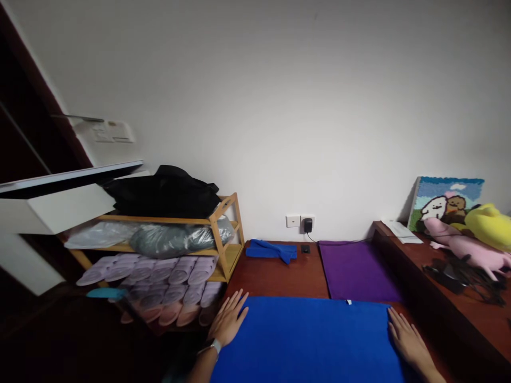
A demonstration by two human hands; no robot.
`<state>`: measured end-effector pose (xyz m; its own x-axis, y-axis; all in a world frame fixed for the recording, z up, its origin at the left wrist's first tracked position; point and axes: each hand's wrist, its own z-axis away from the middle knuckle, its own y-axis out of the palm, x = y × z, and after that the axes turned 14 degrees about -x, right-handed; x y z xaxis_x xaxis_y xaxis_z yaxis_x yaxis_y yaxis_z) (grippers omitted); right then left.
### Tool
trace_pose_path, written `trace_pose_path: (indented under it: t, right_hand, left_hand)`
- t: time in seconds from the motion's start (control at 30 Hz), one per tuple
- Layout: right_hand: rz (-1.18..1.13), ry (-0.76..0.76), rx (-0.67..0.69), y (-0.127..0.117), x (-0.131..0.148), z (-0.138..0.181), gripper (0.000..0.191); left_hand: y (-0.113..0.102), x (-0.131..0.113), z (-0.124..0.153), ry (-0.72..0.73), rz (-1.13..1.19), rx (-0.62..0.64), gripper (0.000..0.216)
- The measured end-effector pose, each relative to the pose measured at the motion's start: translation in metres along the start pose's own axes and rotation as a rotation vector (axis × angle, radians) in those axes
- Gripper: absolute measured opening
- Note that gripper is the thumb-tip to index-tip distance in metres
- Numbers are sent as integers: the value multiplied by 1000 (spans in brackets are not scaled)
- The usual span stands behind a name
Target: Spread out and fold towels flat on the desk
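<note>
Resting palm-down, left hand (229,321): grip apart, fingers spread flat, closed on nothing. It lies at the far left corner of the blue cloth (311,340), partly on the cloth's edge and partly on the bench (279,276). A pale watch (216,346) sits at the wrist.

Right hand (406,341): grip likewise apart, fingers straight and near together, pressed flat on the cloth's right edge by its far right corner.

Blue cloth: spread flat over the near part of the bench, between the two hands, with a small white tag (348,302) at its far edge.

Purple cloth (357,271): laid flat just beyond the blue cloth on the right half of the bench. Whether the two edges touch or overlap cannot be told.

Folded blue cloth (271,250): at the back of the bench by the wall, left of the purple cloth, well apart from both hands.

Small black item (305,248): between the folded blue cloth and the purple cloth, too small to identify.

Wall socket (293,221): above the bench, with a black plug (307,225) beside it.

Wooden rack (229,234): left of the bench. It carries a black bag (163,194) on top, a plastic-wrapped grey bundle (171,239) beneath, and rows of pale slippers (167,284) lower down.

Raised shelf (459,308): right of the bench. It carries a pink plush (467,247), a yellow plush (489,226), a cartoon picture (447,197) leaning on the wall, and black cables (467,274).
</note>
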<state>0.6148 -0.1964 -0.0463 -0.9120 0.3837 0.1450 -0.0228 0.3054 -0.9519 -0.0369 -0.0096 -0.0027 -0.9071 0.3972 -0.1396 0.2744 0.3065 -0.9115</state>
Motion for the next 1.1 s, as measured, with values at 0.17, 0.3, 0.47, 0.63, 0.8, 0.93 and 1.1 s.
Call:
trace_pose_path:
  t: [0.17, 0.3, 0.47, 0.63, 0.8, 0.93, 1.1]
  right_hand:
    - [-112, -239, -157, -43, 147, 4, 60]
    - [-392, -469, -4, -58, 315, 24, 60]
    - [-478, -496, 170, -39, 404, 40, 66]
    - [-405, -384, 128, -21, 323, 33, 67]
    - [-255, -226, 57, -10, 160, 28, 72]
    - [-115, 2, 29, -4, 45, 12, 76]
    - [-114, 9, 36, 4, -7, -1, 79]
  left_hand:
    - [1, -2, 1, 4, -14, -12, 58]
    - [1, -3, 2, -11, -15, -1, 58]
    - [1, -1, 2, -2, 11, -8, 58]
    - [2, 0, 1, 4, 22, -21, 57]
    - [3, -2, -1, -2, 18, -19, 58]
    - [5, -1, -1, 3, 11, -28, 57]
    - [8, 0, -1, 10, -2, -41, 56]
